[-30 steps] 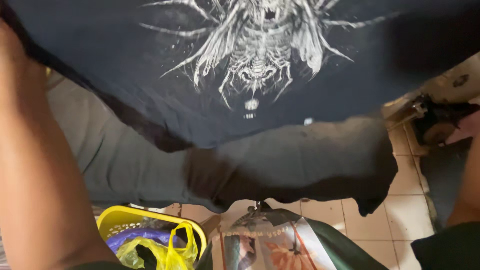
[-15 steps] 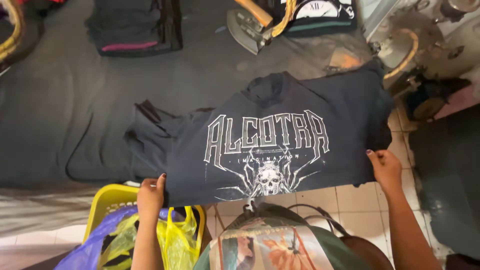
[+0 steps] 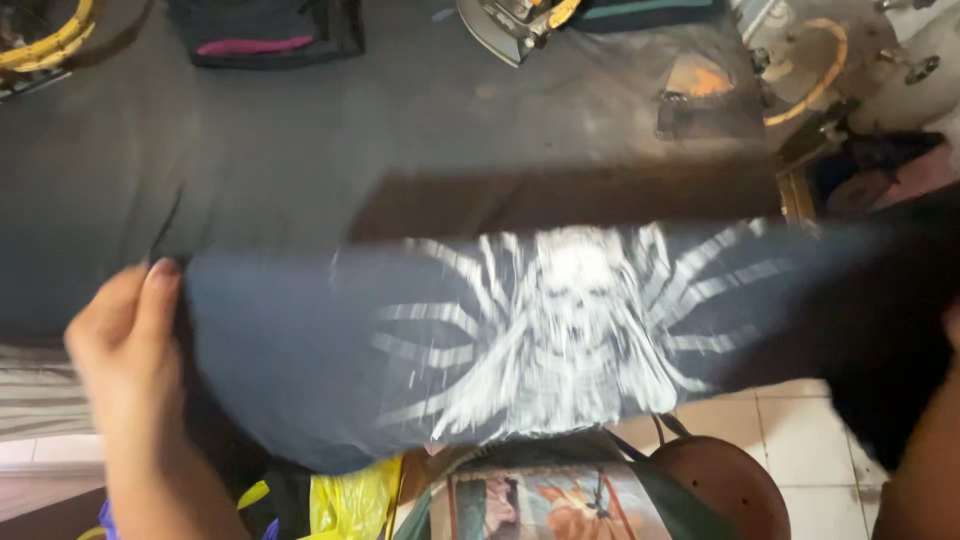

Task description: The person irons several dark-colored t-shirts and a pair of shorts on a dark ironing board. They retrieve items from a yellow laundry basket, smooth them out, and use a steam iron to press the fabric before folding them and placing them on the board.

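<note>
- You hold one dark T-shirt (image 3: pixel 520 350) stretched above the near edge of the desk (image 3: pixel 300 170); its long axis runs left to right.
- Your left hand (image 3: pixel 125 345) pinches the shirt's left edge.
- Your right hand (image 3: pixel 950 325) is mostly hidden behind the shirt; its grip cannot be told.
- One iron (image 3: pixel 510 22) rests beyond the shirt.

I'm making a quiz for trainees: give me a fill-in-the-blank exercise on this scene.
1. The left hand grips the edge of a dark ____ with a white print.
2. The plastic bag below the garment is ____.
3. The iron rests on the grey ____.
Missing words: shirt; yellow; table
</note>
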